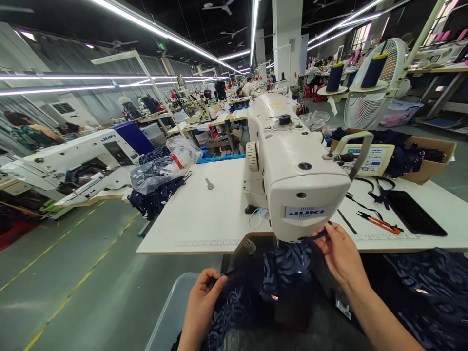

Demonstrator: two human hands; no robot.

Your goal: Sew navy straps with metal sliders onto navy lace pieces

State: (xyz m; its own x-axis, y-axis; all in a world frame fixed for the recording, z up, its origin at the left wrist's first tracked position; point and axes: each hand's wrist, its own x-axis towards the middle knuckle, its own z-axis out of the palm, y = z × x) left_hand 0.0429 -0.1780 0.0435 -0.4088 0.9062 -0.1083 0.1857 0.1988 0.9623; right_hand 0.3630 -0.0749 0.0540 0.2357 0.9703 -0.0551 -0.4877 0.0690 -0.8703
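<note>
A navy patterned garment [287, 265] hangs below the front of the white sewing machine [307, 190], partly sheer with swirled panels. My left hand [205, 300] pinches its left edge between thumb and fingers. Close under the machine head, my right hand [341, 253] is closed on a narrow navy strap [319, 235] of the garment, stretching up to the right. The machine's needle and presser foot are hidden behind the head and the cloth. More navy patterned fabric [431, 282] lies at the lower right.
Orange-handled thread snips [382, 223] and a black phone [417, 212] lie right of the machine, near a control panel [369, 158] and a cardboard box [429, 168]. A small metal piece [209, 184] and bagged garments [157, 170] are left. Below stands a translucent bin [166, 317].
</note>
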